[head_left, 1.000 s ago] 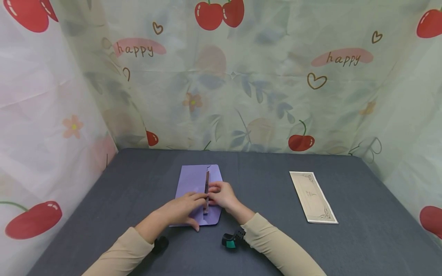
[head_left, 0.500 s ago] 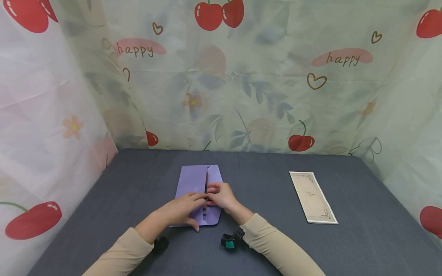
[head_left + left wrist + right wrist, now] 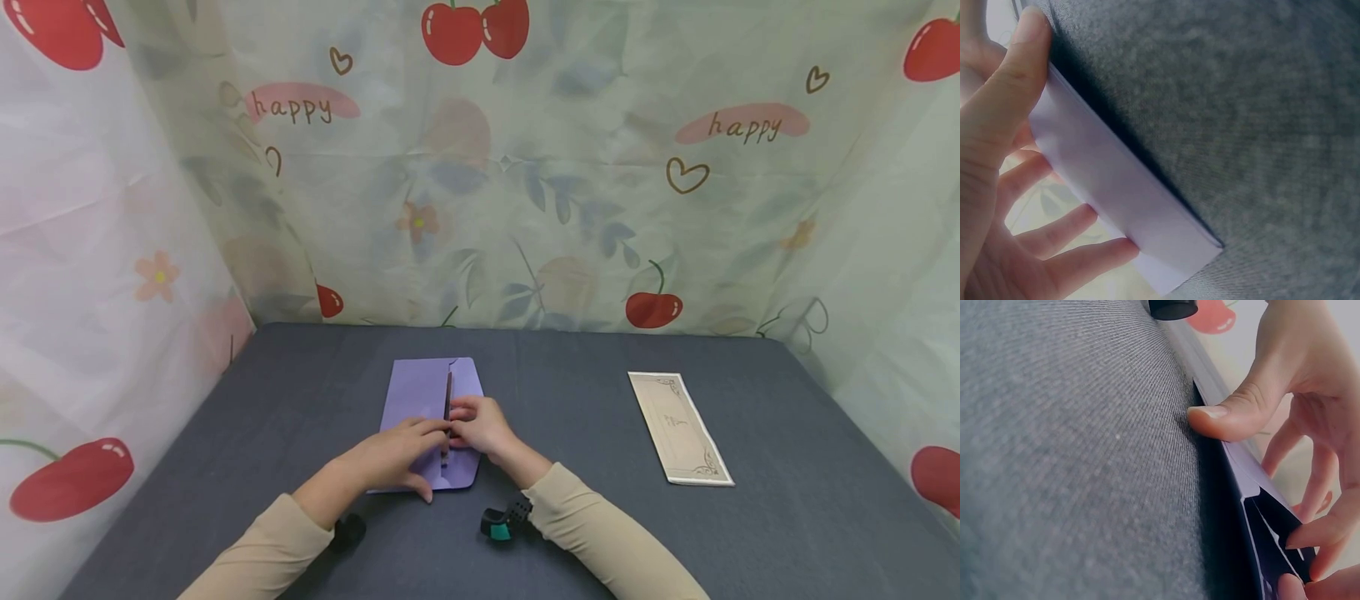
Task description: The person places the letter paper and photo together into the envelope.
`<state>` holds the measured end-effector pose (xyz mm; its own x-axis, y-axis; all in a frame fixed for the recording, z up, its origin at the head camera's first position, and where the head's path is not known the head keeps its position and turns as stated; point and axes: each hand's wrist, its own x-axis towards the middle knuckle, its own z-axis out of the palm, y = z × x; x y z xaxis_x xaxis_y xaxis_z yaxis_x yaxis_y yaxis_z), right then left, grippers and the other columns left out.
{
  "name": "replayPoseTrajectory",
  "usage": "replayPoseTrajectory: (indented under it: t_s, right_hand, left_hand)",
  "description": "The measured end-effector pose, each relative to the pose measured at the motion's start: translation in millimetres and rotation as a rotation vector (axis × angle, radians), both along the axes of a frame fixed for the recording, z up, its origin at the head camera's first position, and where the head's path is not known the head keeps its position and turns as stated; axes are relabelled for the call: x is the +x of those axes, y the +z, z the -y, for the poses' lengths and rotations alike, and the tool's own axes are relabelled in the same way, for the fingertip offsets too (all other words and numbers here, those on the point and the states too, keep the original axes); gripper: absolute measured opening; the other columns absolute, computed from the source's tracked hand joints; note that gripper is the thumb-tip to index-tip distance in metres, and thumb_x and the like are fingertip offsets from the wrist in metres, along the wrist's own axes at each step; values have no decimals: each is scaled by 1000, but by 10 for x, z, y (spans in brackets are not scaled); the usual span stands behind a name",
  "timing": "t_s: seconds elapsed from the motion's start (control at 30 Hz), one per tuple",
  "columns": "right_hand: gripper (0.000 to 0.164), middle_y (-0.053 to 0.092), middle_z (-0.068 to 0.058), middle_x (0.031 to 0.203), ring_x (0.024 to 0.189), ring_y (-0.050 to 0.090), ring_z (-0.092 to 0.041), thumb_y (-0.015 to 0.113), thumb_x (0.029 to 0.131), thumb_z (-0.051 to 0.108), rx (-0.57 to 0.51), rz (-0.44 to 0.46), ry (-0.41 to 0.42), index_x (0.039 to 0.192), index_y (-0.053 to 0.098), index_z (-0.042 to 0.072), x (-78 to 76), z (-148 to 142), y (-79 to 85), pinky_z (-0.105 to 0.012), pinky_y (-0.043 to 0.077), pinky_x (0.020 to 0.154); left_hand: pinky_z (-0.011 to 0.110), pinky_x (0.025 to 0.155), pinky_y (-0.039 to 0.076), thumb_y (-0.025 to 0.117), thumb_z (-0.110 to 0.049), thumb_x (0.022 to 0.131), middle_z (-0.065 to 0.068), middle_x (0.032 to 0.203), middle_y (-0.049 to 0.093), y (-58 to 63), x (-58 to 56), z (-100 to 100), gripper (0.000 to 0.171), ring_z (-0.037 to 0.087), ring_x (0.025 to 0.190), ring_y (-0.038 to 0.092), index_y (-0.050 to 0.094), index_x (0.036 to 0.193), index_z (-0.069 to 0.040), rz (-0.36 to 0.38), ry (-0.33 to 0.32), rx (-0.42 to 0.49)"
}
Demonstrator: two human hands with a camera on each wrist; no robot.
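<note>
We see a purple envelope lying flat on a dark bench, with a person's two hands meeting at the edge of its pocket. Along that edge, toward the envelope's right side, a narrow dark strip shows between the pocket and the purple flap.

The change is small. Compared with a second earlier, the dark strip looks slimmer and less of its brownish face shows, while both hands keep nearly the same places. We take this to mean that the piece in the pocket sits a little deeper or at a steeper tilt; we cannot tell which. As part of the strip is uncovered, we judge the work at the pocket unfinished.

The left hand spans the envelope's lower part. Its grip is loose: the fingers spread over the top, the thumb lies extended at the envelope's near edge, and the forward fingertips reach the pocket's mouth. The right hand comes over the envelope's right edge with bent fingers at the strip; its contact is partly hidden, so we cannot tell whether its grip pinches or only pushes.

Well apart, right of the envelope, a beige card lies unmoved. Beyond the envelope hangs a cherry-printed cloth.
</note>
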<state>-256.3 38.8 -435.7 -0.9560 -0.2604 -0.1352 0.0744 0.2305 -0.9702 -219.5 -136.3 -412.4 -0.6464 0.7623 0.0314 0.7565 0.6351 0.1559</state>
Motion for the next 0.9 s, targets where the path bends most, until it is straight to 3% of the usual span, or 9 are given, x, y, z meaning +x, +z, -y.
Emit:
replayPoseTrajectory:
  t_s: [0.2,0.4,0.9]
  right_hand:
    - [43,62,-28,115,89,68,-24,51,86,-9,6,13,12,129,47,-10,-9,-44,6,-30,57,68]
    - [43,62,-28,113,81,66,-16,52,85,-10,0,10,16,127,47,-11,0,-101,25,-32,57,68]
    - [35,65,-24,105,73,63,-13,57,84,-7,34,-16,-20,119,56,-9,8,-393,58,-33,57,66]
  left_hand:
    - [45,96,45,77,-42,69,11,136,50,8,0,4,53,34,121,48,55,108,-13,8,8,-1]
    - [45,95,46,77,-43,69,12,136,50,12,2,10,55,34,120,49,55,109,-13,-2,4,0]
    - [44,97,44,77,-43,68,13,135,51,-16,-9,9,53,33,119,51,55,106,-13,-17,-17,15]
